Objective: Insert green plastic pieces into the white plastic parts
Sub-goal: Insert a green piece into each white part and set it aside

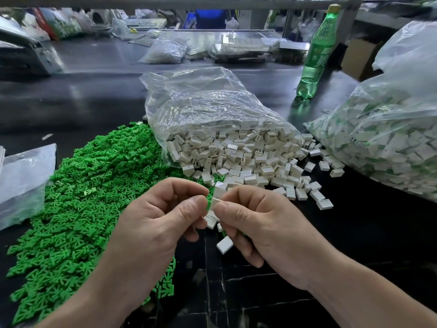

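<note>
My left hand (156, 216) and my right hand (257, 223) meet above the dark table. Between their fingertips sits a small white plastic part (216, 201) with a green plastic piece (209, 202) at its left end. The left hand pinches the green piece and the right hand pinches the white part. A wide pile of green pieces (78, 209) covers the table on the left. White parts (248, 162) spill from an open clear bag (208, 107) straight ahead. A loose white part (224, 245) lies under my right hand.
A large clear bag of white parts with green inside (387, 143) stands at the right. A green soda bottle (318, 58) rises behind it. An empty clear bag (23, 176) lies at the left edge. More bags and trays crowd the far side of the table.
</note>
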A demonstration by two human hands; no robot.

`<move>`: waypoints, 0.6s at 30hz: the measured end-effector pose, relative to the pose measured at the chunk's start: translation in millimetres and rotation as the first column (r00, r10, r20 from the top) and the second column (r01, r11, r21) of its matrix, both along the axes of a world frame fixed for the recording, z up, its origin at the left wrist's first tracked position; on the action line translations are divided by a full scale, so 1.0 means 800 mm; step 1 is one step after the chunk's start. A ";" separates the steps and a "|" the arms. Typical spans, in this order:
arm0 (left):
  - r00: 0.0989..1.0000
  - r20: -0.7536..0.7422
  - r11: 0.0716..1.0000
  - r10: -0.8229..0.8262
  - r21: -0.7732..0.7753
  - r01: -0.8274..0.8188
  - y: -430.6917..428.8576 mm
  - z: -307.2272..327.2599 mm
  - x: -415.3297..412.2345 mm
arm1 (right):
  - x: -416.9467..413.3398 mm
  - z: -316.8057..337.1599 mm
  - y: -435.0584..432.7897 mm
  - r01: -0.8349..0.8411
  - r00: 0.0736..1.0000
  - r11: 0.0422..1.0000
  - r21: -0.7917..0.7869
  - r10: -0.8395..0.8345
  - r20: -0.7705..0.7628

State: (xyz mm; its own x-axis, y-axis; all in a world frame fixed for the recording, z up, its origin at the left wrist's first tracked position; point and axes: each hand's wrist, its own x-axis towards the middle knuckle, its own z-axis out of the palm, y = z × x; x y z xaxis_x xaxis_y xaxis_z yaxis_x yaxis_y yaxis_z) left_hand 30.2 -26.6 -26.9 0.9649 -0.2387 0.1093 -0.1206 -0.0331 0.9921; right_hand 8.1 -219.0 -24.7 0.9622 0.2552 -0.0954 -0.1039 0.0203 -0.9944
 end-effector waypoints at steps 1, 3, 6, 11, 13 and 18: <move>1.000 -0.006 1.000 -0.001 -0.016 0.001 -0.002 -0.002 -0.001 | 0.000 0.000 0.000 0.001 1.000 1.000 -0.010 -0.001 0.005; 1.000 0.006 1.000 0.005 -0.005 -0.005 -0.004 -0.002 -0.003 | -0.001 0.001 -0.002 0.006 1.000 1.000 -0.026 -0.006 0.017; 0.998 0.049 0.999 0.026 0.030 -0.028 -0.004 0.001 -0.006 | -0.001 0.000 -0.002 -0.004 0.999 0.998 -0.057 0.007 0.054; 0.993 0.105 0.996 0.045 0.068 -0.052 -0.006 0.005 -0.010 | -0.001 -0.001 0.000 -0.010 0.996 0.996 -0.085 0.018 0.091; 0.998 0.061 1.000 0.025 0.006 -0.026 -0.005 0.004 -0.009 | -0.001 0.000 0.000 -0.005 0.995 0.997 -0.078 0.013 0.094; 0.942 -0.242 0.922 -0.233 -0.363 0.135 -0.004 0.008 -0.002 | -0.002 0.002 0.000 -0.044 0.993 0.999 -0.015 0.046 0.105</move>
